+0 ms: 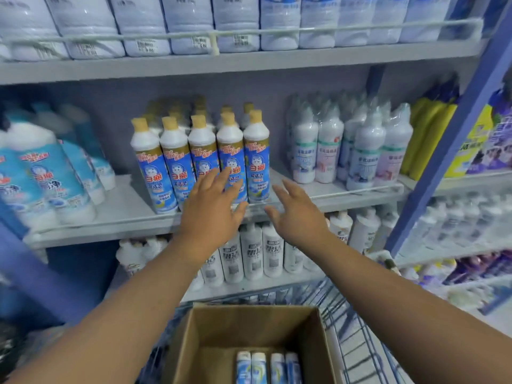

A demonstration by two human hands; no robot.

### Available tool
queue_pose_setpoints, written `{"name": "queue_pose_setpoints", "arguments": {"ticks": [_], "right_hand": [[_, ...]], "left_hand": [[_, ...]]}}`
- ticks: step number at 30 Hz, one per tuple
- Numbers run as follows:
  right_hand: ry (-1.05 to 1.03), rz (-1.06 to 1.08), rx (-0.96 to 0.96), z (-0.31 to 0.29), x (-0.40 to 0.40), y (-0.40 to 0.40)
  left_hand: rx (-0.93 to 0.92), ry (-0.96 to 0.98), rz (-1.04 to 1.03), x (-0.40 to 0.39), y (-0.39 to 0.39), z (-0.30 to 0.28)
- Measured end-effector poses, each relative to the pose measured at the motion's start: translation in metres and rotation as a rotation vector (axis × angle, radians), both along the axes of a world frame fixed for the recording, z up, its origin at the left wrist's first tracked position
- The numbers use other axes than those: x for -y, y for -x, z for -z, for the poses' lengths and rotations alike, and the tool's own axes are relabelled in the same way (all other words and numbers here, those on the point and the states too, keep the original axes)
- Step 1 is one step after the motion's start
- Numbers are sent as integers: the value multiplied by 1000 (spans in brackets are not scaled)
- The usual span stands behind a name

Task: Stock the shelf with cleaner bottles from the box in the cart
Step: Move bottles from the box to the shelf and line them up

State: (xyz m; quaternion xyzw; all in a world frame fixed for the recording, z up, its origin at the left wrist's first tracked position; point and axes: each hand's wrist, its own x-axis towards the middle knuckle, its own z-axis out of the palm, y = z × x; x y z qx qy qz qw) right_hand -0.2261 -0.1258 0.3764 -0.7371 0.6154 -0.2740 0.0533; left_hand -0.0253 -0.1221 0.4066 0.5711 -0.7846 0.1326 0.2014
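Cleaner bottles (201, 159) with gold caps are stood upright in rows on the middle shelf (124, 217); four more are left upright in the cardboard box (249, 336) in the wire cart (357, 339), below and behind both hands. The left hand (210, 209) is spread open against the front row, the right hand (297, 214) open and empty just beside it

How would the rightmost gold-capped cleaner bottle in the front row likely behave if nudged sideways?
The gold-capped cleaner bottle is tall and narrow, so it would probably tip rather than slide. The shelf is bare to its right, so nothing would catch it there. Its glossy label looks slippery. Both the left hand and right hand are open, holding nothing.
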Motion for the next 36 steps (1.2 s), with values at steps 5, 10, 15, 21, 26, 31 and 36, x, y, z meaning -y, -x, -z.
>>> {"name": "queue_pose_setpoints", "arguments": {"ticks": [5, 10, 15, 21, 26, 31, 36], "right_hand": [[-120, -7, -177, 48, -28, 0], [-311, -42, -252, 105, -65, -2], [-478, -87, -249, 173, -100, -10], [-696, -69, -246, 239, -131, -28], [-854, 6, -240, 285, -147, -50], [-998, 97, -208, 330, -159, -66], [-1133, 154, -165, 371, -170, -68]], "left_hand": [[-55, -192, -90, -29, 8, 51], [-71, -377, -137, -55, 6, 115], [-63, -544, -159, -82, -10, 182], [-16, -793, -194, -102, -28, 242], [-58, -905, -219, -104, -47, 292], [-66, -1018, -201, -110, -54, 345], [-20, -1142, -284, -122, -50, 396]]}}
